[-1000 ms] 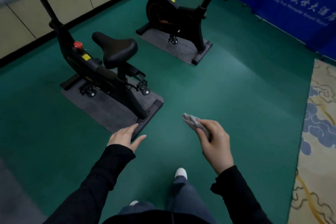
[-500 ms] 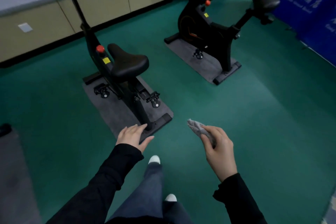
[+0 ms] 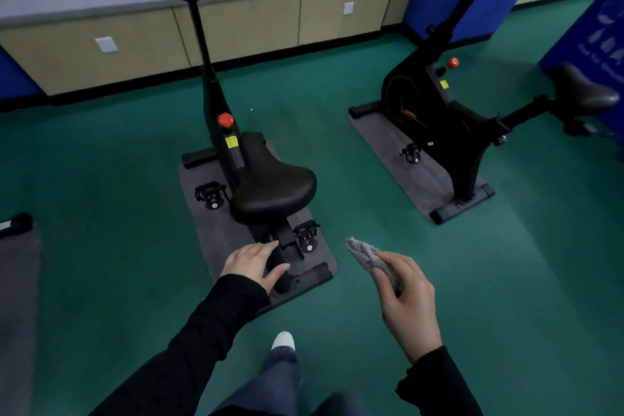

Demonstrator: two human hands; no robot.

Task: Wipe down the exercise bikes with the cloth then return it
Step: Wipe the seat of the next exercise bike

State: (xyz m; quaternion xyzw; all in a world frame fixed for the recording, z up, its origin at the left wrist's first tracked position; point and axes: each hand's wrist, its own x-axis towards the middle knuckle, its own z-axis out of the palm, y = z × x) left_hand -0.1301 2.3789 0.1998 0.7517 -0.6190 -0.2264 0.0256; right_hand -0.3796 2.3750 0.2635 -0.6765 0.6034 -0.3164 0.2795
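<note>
Between fingers and thumb of right hand, cloth sits pinched in a wad, free end poking ahead of them; left hand fingers straight, empty, near bike; cloth judged light, limp, grippy: hold its bunched middle.

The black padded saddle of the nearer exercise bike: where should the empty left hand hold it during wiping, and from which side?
Probably the wide rear edge of the black padded saddle, reached from the near left side. That broad end faces the open left hand, and gripping there leaves the top free for the crumpled grey cloth in the right hand.
</note>
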